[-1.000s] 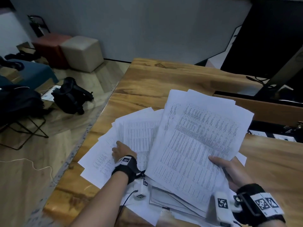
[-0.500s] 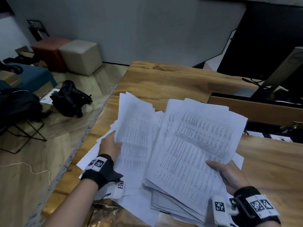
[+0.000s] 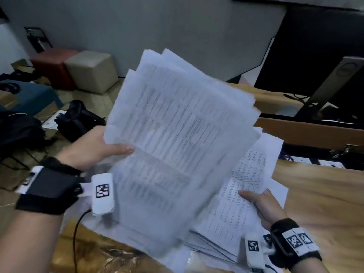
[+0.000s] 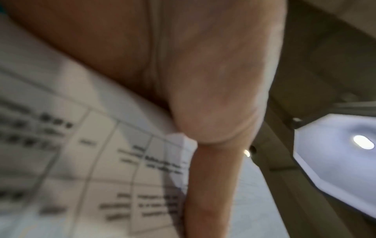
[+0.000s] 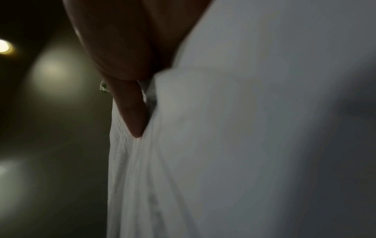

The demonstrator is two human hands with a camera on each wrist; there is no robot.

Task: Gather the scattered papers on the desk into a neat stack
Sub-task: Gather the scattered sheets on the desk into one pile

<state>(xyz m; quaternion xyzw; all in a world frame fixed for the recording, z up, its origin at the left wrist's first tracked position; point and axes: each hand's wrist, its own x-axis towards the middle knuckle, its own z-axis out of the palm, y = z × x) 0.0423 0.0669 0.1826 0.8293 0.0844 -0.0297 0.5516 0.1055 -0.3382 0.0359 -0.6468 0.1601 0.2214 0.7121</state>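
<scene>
My left hand (image 3: 102,148) grips a fanned bundle of printed sheets (image 3: 177,123), lifted off the desk and tilted up in front of me, blurred by motion. The thumb lies across its lower left edge; the left wrist view shows the thumb (image 4: 213,185) on a sheet with a printed table (image 4: 91,161). My right hand (image 3: 262,205) holds a second sheaf of papers (image 3: 248,186) low over the desk at the right, its thumb on top. In the right wrist view a finger (image 5: 130,109) presses against white paper (image 5: 244,145). More sheets (image 3: 208,247) lie beneath on the wooden desk (image 3: 319,203).
A monitor stand (image 3: 332,85) and a dark screen (image 3: 315,48) stand at the back right behind a wooden divider (image 3: 311,133). Left of the desk, on the floor, are a black bag (image 3: 76,119), a beige cube stool (image 3: 90,69) and a red one (image 3: 51,62).
My left hand has raised its bundle of sheets off the desk and swung it up and rightward, over the sheaf in my right hand. The right hand has stayed about where it was.
</scene>
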